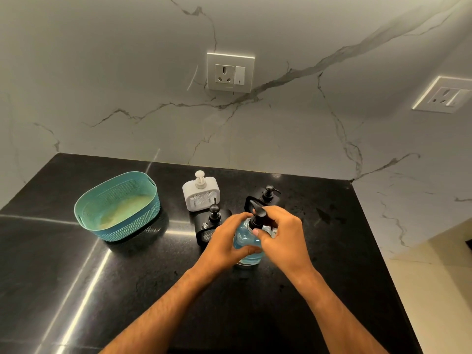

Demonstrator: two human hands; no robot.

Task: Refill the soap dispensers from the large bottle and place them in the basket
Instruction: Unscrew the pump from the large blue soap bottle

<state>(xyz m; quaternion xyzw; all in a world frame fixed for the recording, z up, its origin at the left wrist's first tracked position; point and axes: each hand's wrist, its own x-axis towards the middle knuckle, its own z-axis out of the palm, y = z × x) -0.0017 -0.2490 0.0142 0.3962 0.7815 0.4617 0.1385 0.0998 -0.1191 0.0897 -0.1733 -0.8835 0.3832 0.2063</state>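
A clear large bottle point(246, 245) of blue soap stands on the black counter point(76, 277). My left hand point(224, 244) grips its body from the left. My right hand point(281, 238) curls around the bottle's black pump head point(258, 217) at the neck. Behind the hands stand three dispensers: a white one point(201, 192), a black one point(213, 223) just left of the bottle, and another black one point(265, 196) behind my right hand, partly hidden. A teal basket point(117, 208) sits to the left, with nothing but a pale lining inside.
The counter ends at a marble wall behind and drops off along its right edge point(383, 251). Two wall sockets point(229, 72) point(445, 95) sit above. Bare black counter lies in front of the basket.
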